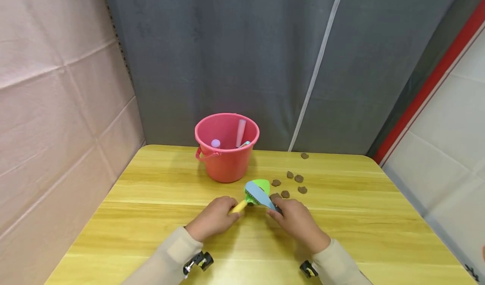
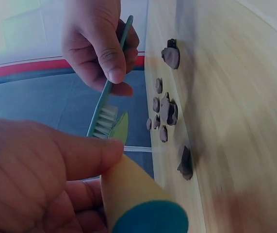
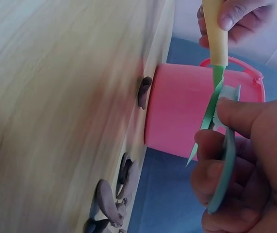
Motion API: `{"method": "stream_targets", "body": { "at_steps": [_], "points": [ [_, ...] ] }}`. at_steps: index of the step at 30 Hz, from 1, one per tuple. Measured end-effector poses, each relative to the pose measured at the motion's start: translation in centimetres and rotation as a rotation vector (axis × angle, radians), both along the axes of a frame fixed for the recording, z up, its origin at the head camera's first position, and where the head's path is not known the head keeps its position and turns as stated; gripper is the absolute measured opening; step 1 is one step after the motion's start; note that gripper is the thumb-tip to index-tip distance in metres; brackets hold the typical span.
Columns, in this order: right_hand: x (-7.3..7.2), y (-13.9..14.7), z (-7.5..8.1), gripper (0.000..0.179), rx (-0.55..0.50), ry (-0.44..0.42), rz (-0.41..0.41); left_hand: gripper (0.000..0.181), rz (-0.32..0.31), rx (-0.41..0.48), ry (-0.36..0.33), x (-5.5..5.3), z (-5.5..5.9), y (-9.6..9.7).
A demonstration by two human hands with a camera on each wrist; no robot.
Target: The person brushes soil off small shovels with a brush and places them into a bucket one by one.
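Note:
My left hand point(image 1: 216, 218) grips the yellow handle of a toy trowel point(image 2: 133, 187), whose green blade point(image 1: 264, 185) points away over the table. A blue brush point(image 1: 258, 193) with white bristles is in my right hand point(image 1: 297, 221), pinched by its handle between thumb and fingers. In the right wrist view the bristles point(image 3: 228, 93) lie against the face of the green blade. Several flat brown lumps point(image 1: 299, 178) lie beyond and right of the hands. Part of one lump is hidden by the right hand.
A pink bucket point(image 1: 229, 167) stands at the back, left of the lumps, with its handle folded down at the left. Inside it are a pale purple stick-like thing point(image 1: 241, 133) and a small purple round end point(image 1: 215, 143). A grey curtain point(image 1: 227, 57) hangs behind the wooden table point(image 1: 151, 188).

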State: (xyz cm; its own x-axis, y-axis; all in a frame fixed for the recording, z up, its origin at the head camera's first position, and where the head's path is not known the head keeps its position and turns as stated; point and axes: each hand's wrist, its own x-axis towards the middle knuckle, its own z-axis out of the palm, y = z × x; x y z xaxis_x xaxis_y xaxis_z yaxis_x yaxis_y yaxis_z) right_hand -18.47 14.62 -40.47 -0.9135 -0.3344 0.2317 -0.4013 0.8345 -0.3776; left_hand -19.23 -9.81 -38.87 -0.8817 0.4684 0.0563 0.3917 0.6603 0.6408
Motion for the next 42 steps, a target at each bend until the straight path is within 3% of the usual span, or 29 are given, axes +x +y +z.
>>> {"method": "stream_targets", "body": {
  "at_steps": [17, 26, 32, 42],
  "points": [
    [-0.3, 0.4, -0.4, 0.016, -0.020, -0.027, -0.020, 0.009, -0.001, -0.003, -0.036, 0.2, -0.7, -0.3],
    [-1.0, 0.7, -0.8, 0.027, -0.031, -0.049, -0.068, 0.010, -0.002, -0.011, -0.022, 0.1, -0.9, -0.4],
    [-1.2, 1.3, -0.8, 0.013, -0.018, -0.055, -0.094, 0.012, -0.004, -0.014, -0.022, 0.2, -0.6, -0.3],
    [-2.1, 3.2, -0.9, 0.017, -0.024, -0.049, -0.179, 0.015, -0.002, 0.004, -0.079, 0.1, -0.7, -0.7]
  ]
}}
